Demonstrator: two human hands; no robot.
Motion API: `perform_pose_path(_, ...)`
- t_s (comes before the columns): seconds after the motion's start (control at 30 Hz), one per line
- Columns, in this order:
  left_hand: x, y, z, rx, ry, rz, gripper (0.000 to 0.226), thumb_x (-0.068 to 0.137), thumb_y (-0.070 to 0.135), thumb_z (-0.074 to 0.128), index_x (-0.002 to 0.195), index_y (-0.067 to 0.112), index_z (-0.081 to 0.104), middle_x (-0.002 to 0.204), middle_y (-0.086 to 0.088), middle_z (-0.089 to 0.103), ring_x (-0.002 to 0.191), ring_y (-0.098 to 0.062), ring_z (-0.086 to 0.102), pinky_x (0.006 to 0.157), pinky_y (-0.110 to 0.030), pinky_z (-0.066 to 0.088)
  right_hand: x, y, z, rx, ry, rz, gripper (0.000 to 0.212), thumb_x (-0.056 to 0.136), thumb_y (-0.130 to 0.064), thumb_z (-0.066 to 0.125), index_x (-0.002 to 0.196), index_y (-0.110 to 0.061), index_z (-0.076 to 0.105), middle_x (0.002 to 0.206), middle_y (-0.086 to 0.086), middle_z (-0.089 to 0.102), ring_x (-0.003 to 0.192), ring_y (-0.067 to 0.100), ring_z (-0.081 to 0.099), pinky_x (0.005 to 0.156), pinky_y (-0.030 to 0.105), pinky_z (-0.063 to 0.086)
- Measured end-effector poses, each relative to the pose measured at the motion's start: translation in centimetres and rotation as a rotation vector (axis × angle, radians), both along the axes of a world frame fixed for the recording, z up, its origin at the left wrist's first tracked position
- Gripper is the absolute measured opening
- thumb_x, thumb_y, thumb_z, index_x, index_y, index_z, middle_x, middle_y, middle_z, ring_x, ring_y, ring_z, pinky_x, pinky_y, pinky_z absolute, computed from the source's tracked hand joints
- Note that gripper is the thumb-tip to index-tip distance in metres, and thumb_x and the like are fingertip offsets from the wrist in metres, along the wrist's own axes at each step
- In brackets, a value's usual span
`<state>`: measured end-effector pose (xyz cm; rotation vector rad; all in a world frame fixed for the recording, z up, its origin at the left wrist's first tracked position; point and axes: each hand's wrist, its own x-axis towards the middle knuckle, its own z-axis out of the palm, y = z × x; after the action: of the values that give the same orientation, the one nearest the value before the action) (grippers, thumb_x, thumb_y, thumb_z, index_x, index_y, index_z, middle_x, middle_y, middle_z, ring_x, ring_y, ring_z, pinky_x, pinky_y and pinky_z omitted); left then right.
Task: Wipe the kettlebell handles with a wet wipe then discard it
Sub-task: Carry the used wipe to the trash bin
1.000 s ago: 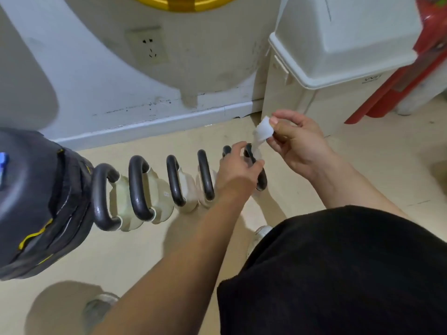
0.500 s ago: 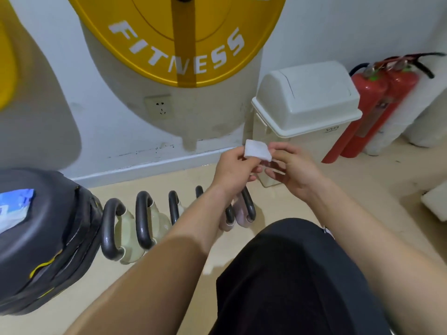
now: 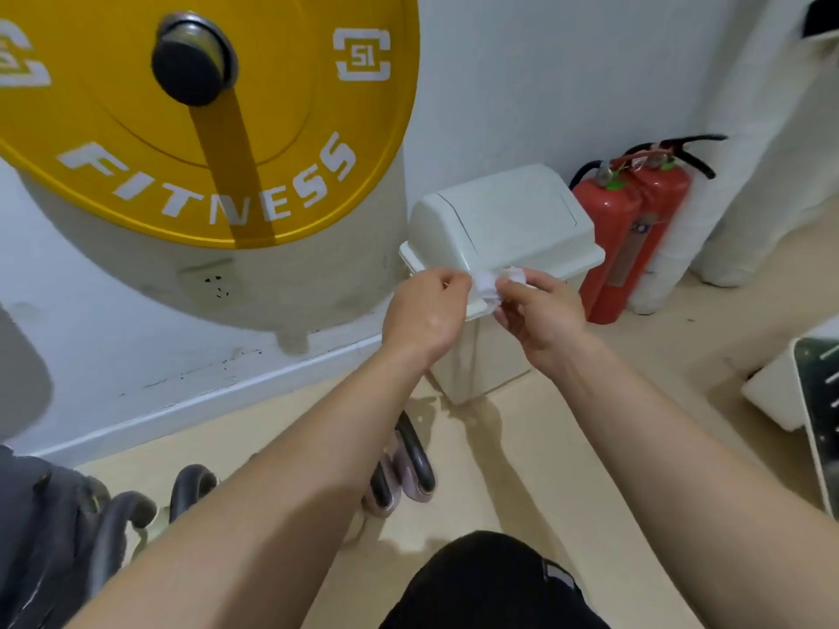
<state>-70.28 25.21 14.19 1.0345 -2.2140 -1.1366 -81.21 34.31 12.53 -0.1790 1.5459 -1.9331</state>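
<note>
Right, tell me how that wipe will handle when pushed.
The wipe is bunched between the left hand and right hand, so probably floppy and light. It would likely crumple against the bin rather than push its lid.

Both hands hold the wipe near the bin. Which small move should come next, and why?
Likely push the wet wipe through the swing lid of the trash bin: the left hand and right hand pinch it, bunched, right in front of it, lid shut.

Gym corner, yellow weight plate (image 3: 181, 129) (marked FITNESS), kettlebells (image 3: 399, 474) on floor
</note>
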Motion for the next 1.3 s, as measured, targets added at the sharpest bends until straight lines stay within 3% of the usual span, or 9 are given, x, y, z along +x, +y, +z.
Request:
perform_pose_path(0.17, -7.5, -4.0, -0.3, -0.506, -0.387, -0.25, 0.043, 0.096, 0.031, 0.04, 0.135, 0.024, 0.055, 0.14, 0.003, 0.052, 0.13, -0.025, 0.041, 0.102, -0.04, 0.04, -6.9, -1.1, 1.0, -0.027, 0.008, -0.149, 0.03, 0.085, 0.009, 0.067, 0.109, -0.007, 0.06, 0.087, 0.012, 0.061, 0.073, 0.024, 0.061, 0.07, 0.029, 0.058)
perform_pose_path(0.3, -11.6, -5.7, -1.3, -0.717, -0.494, -0.256, 0.045, 0.097, 0.035, 0.032, 0.133, 0.021, 0.056, 0.133, 0.002, 0.056, 0.122, -0.027, 0.041, 0.091, -0.037, 0.036, -10.2, -2.8, 1.3, -0.023, 0.053, -0.169, 0.018, 0.088, 0.008, 0.06, 0.078, -0.007, 0.059, 0.083, 0.012, 0.056, 0.083, 0.028, 0.058, 0.078, 0.03, 0.059)
perform_pose_path(0.47, -13.1, -6.6, -2.3, -0.707, -0.439, -0.21, 0.043, 0.096, 0.034, 0.035, 0.127, 0.019, 0.06, 0.128, 0.002, 0.06, 0.121, -0.026, 0.04, 0.09, -0.035, 0.035, -12.3, -6.0, 0.6, 0.096, 0.168, -0.169, 0.029, 0.084, 0.003, 0.066, 0.112, -0.003, 0.066, 0.09, 0.008, 0.066, 0.078, 0.022, 0.067, 0.086, 0.038, 0.063)
perform_pose_path(0.6, -11.7, -6.7, -1.8, -0.606, -0.284, -0.177, 0.038, 0.096, 0.03, 0.04, 0.128, 0.021, 0.059, 0.131, 0.005, 0.058, 0.125, -0.022, 0.041, 0.09, -0.033, 0.036, -11.3, -7.6, 1.6, 0.383, 0.472, -0.03, 0.011, 0.082, -0.009, 0.063, 0.084, -0.019, 0.068, 0.078, -0.003, 0.064, 0.068, 0.018, 0.059, 0.067, 0.032, 0.055)
perform_pose_path(0.73, -8.2, -6.9, -1.3, -0.536, -0.23, -0.096, 0.035, 0.094, 0.029, 0.043, 0.123, 0.022, 0.062, 0.128, 0.004, 0.059, 0.126, -0.021, 0.043, 0.099, -0.039, 0.043, -9.4, -7.6, 2.5, 0.534, 0.604, 0.033, 0.027, 0.078, -0.001, 0.041, 0.059, -0.019, 0.033, 0.058, 0.0, 0.032, 0.055, 0.019, 0.029, 0.051, 0.027, 0.025)
perform_pose_path(0.83, -4.5, -7.3, -0.7, -0.494, -0.276, -0.041, 0.033, 0.095, 0.032, 0.043, 0.12, 0.022, 0.063, 0.125, 0.001, 0.059, 0.123, -0.024, 0.044, 0.098, -0.041, 0.044, -7.5, -6.3, 3.2, 0.565, 0.624, 0.09, 0.031, 0.085, 0.0, 0.044, 0.098, 0.004, 0.072, 0.1, 0.019, 0.073, 0.096, 0.039, 0.067, 0.084, 0.043, 0.057)
perform_pose_path(0.9, -1.6, -7.5, -0.1, -0.453, -0.332, -0.009, 0.031, 0.095, 0.032, 0.043, 0.117, 0.02, 0.063, 0.122, -0.002, 0.059, 0.12, -0.028, 0.044, 0.095, -0.04, 0.043, -6.1, -5.6, 4.0, 0.572, 0.619, 0.146, 0.046, 0.088, 0.003, 0.042, 0.13, 0.007, 0.061, 0.133, 0.021, 0.064, 0.128, 0.039, 0.055, 0.109, 0.048, 0.046)
perform_pose_path(1.07, 6.1, -7.8, 1.3, -0.365, -0.496, 0.067, 0.027, 0.09, 0.027, 0.045, 0.106, 0.019, 0.066, 0.119, -0.008, 0.062, 0.115, -0.035, 0.05, 0.093, -0.041, 0.045, -4.8, -3.8, 4.3, 0.698, 0.72, 0.193, 0.054, 0.094, 0.0, 0.037, 0.145, -0.01, 0.054, 0.15, 0.01, 0.053, 0.141, 0.031, 0.046, 0.117, 0.04, 0.037)
perform_pose_path(1.3, 5.3, -5.5, 1.8, -0.467, -0.513, -0.13, 0.046, 0.093, 0.024, 0.042, 0.138, 0.026, 0.052, 0.14, -0.001, 0.053, 0.13, -0.029, 0.04, 0.105, -0.043, 0.041, -5.6, -1.9, 1.9, 0.836, 0.819, 0.321, 0.057, 0.094, -0.007, 0.042, 0.151, -0.014, 0.045, 0.157, 0.014, 0.043, 0.144, 0.039, 0.038, 0.119, 0.047, 0.034)
